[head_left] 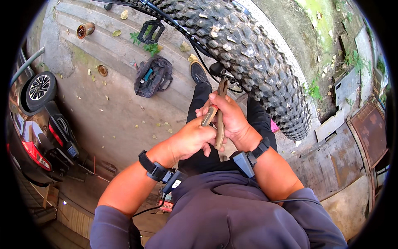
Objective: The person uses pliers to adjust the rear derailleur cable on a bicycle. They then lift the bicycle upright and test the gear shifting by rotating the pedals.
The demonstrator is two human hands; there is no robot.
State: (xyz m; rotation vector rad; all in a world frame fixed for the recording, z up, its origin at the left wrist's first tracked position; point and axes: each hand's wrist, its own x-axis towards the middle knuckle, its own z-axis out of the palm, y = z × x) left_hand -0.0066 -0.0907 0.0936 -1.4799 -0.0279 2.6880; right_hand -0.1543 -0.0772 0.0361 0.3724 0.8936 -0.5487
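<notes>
A worn pair of pliers [220, 129] with brownish handles, one showing an orange-red patch, points away from me. My left hand [195, 139] is closed around the left handle. My right hand [233, 118] wraps the other handle near the pivot, thumb along its upper side. The jaws reach the small black metal mechanism [226, 75] and cable beside the bicycle's rear tire [244, 54]. Whether they pinch a cable end there is too small to tell. The knobby, muddy tire stands just beyond my right hand. My fingertips are partly hidden behind the handles.
A black open tool bag [153, 76] lies on the concrete beyond my left hand, near a bicycle pedal [151, 31]. A rusty can [85, 30] stands farther off. A dark car [39, 133] is parked at left. Metal sheets [331, 162] lie at right. Dry leaves dot the ground.
</notes>
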